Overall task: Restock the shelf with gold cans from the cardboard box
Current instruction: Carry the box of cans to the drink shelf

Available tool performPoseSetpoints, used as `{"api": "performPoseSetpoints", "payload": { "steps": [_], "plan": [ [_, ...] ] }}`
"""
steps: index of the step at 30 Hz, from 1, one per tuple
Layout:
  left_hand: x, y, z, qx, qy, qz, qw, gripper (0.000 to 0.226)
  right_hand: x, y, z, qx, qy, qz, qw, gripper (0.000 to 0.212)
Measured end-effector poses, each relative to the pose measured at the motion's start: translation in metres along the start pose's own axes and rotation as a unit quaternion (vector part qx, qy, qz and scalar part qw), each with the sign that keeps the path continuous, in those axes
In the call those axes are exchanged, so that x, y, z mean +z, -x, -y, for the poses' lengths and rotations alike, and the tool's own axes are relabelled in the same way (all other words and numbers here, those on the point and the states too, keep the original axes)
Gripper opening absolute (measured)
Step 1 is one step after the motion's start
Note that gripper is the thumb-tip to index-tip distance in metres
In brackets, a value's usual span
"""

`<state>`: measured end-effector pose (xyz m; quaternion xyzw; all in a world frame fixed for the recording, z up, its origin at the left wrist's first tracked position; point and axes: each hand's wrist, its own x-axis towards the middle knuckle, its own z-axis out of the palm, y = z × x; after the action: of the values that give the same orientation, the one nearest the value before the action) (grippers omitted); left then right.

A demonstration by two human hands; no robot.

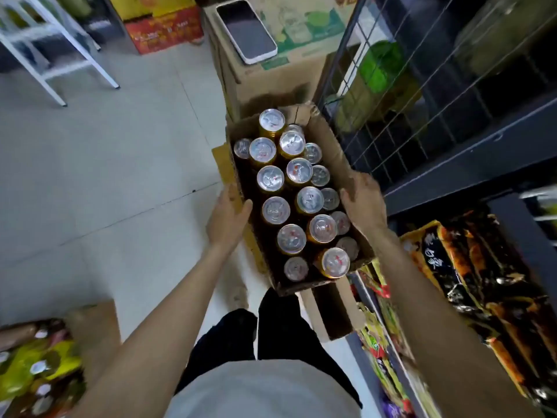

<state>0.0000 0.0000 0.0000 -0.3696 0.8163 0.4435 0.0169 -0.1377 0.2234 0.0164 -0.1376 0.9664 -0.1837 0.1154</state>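
Observation:
An open cardboard box (330,146) is held up in front of me above the tiled floor, tilted slightly. It holds several gold cans (275,210) standing upright, silver tops showing. My left hand (229,217) grips the box's left wall, thumb over the rim. On the right wall my right hand (363,203) does the same, fingers curled over the edge near the cans. The dark shelf (470,164) stands directly to the right of the box.
A taller cardboard carton (271,76) with a phone (247,30) on top stands just beyond the box. A wire grid panel (391,122) fronts the shelf's upper part, snack packets (470,273) fill the lower right. A white metal frame (54,52) stands far left, and another goods box (39,366) near left.

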Motion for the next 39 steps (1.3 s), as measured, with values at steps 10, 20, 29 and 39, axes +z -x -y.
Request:
{"api": "performPoseSetpoints", "payload": {
  "steps": [10,20,29,39],
  "plan": [
    [0.044,-0.017,0.007,-0.024,-0.04,-0.069,0.997,0.06,0.029,-0.064,-0.009,0.038,0.095,0.067,0.993,0.06],
    [0.045,-0.021,0.016,-0.029,-0.069,-0.065,0.995,0.071,0.046,-0.067,-0.026,0.009,0.04,0.069,0.997,0.062],
    [0.031,-0.014,0.02,-0.037,-0.061,-0.06,0.996,0.067,0.048,-0.058,-0.013,0.01,-0.004,0.059,0.998,0.066],
    [0.042,-0.013,0.021,-0.076,-0.132,-0.104,0.983,0.062,0.057,-0.05,-0.019,-0.006,-0.064,0.044,0.997,0.065]
  ]
}}
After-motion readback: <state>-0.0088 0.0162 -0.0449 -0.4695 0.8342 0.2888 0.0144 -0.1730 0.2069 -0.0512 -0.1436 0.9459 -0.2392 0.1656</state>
